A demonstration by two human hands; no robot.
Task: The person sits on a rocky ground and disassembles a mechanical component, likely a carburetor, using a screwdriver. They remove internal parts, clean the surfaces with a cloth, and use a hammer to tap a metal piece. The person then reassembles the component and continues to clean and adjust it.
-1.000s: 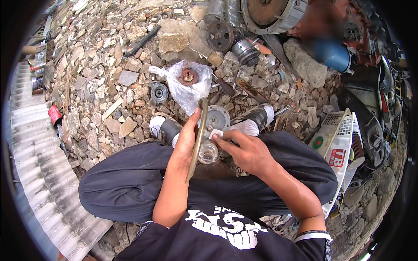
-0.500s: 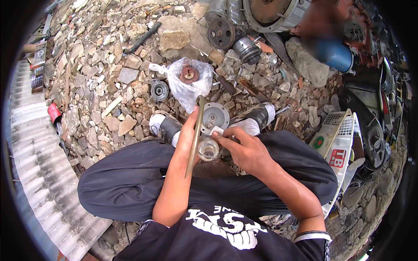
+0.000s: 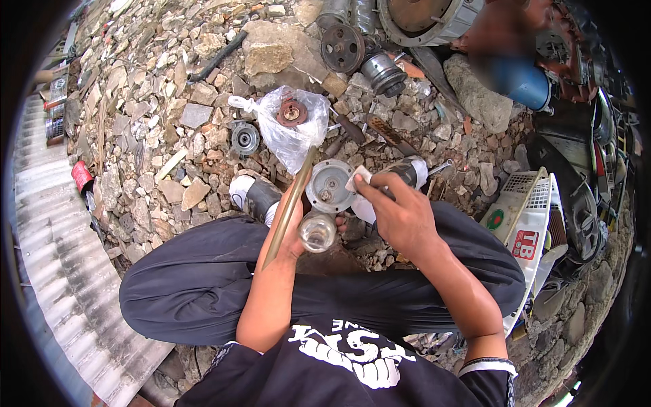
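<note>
My left hand (image 3: 290, 234) is wrapped round a metal part. Its short, hollow cylinder (image 3: 317, 232) has a shiny rim, and a brass-coloured flange (image 3: 290, 209) stands nearly edge-on along my wrist. Fingertips show at the cylinder's right side. My right hand (image 3: 405, 216) pinches a small, pale folded piece (image 3: 358, 178), cloth or sandpaper; I cannot tell which. It is apart from the cylinder. Behind both hands, between my shoes, is a round grey metal cover (image 3: 331, 185) with bolt holes round its rim.
A clear plastic bag (image 3: 285, 132) bearing a rusty round part (image 3: 291, 112) lies ahead on broken stones. Near it are a small grey ring-shaped part (image 3: 245, 138) and a spanner (image 3: 441, 166). A white plastic crate (image 3: 523, 230) stands right; corrugated sheeting (image 3: 81, 271) runs along the left.
My right hand has moved right and forward with the pale piece, off the cylinder. The metal part in my left hand has turned, with the flange's lower end swinging left.
</note>
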